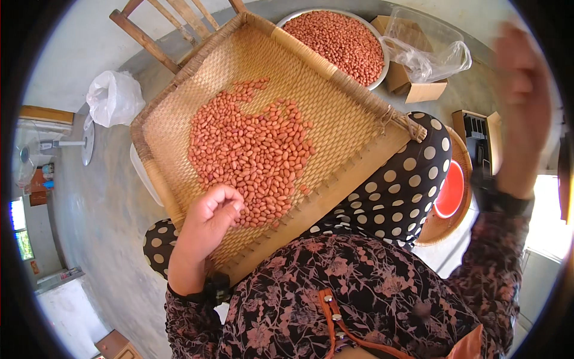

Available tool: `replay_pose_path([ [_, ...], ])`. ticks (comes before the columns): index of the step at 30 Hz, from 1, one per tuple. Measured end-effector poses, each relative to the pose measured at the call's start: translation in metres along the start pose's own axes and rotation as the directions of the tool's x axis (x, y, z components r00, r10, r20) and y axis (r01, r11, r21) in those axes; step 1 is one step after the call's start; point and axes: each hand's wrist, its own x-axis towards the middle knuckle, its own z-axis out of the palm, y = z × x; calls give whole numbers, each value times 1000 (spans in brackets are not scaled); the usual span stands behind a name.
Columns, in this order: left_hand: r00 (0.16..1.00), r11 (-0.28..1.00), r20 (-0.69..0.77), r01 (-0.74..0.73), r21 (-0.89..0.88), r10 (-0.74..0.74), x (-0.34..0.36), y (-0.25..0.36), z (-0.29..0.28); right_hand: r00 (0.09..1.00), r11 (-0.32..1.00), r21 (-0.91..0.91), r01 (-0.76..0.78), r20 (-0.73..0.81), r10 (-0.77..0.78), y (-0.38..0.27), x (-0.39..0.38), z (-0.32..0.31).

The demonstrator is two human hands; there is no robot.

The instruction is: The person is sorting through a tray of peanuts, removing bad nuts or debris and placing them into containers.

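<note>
A woven bamboo winnowing tray [335, 99] rests tilted across my lap, its far end against a wooden chair [143, 37]. Red-skinned peanuts [251, 158] lie spread over its middle and near part. At the near left of the pile is my left hand [209, 218], thumb and forefinger pressed together and the other fingers curled. Whatever may be in that pinch is hidden. My right hand [526, 90] is raised at the far right, away from the tray. Motion smears its fingers, so their hold is unclear.
Beyond the tray stands a large metal basin [387, 58] full of peanuts. Beside it is a cardboard box [427, 91] with a clear plastic bag [430, 63]. A red bowl [449, 188] sits in a round basket [461, 206] at my right. A white plastic bag [115, 99] is on the left.
</note>
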Motion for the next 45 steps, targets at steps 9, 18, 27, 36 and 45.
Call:
replay_pose_path([
  [9,915,783,-171,-204,588,367,27,11,-41,496,908,-355,221,843,208,253,9,199],
  [18,974,963,-194,-63,261,116,127,7,-93,423,914,-349,207,874,238,276,-3,192],
  [27,948,856,-96,-227,464,303,224,23,-50,425,944,-309,117,875,233,271,4,184],
  [36,982,947,-189,41,320,21,274,16,-46,416,953,-299,41,873,256,269,6,181],
  [45,990,844,114,-127,521,78,218,23,-27,383,940,-339,39,874,299,267,6,180],
])
